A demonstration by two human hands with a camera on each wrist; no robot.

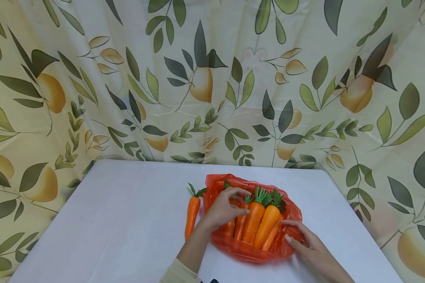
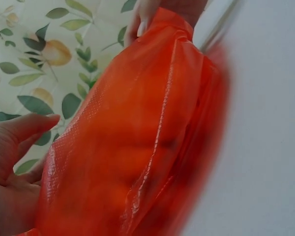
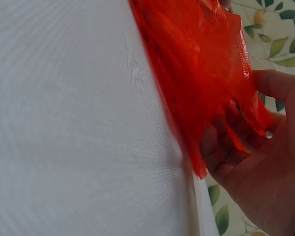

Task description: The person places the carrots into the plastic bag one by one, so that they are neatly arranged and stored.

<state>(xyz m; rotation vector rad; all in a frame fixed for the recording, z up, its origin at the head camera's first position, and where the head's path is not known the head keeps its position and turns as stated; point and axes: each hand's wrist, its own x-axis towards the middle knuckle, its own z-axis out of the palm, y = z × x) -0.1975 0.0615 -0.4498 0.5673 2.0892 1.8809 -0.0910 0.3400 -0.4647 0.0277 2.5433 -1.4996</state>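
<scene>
A red plastic bag [image 1: 233,248] lies on the table with its mouth spread, and several orange carrots [image 1: 268,225] with green tops sit side by side in it. My left hand [image 1: 224,210] reaches over the bag's left side, thumb and fingers apart above the carrots. In the left wrist view the left hand [image 2: 14,172] is beside the bag [image 2: 118,142], its fingers partly hidden behind it. At the bag's right edge, my right hand [image 1: 309,245] grips the plastic. From the right wrist, the right hand [image 3: 258,167] shows its fingers curled about the bag's loose ends [image 3: 236,118].
One loose carrot [image 1: 192,216] with green leaves lies on the white table [image 1: 127,220], left of the bag and close to the left forearm. Behind and on both sides hangs a curtain [image 1: 212,129] printed with leaves and fruit.
</scene>
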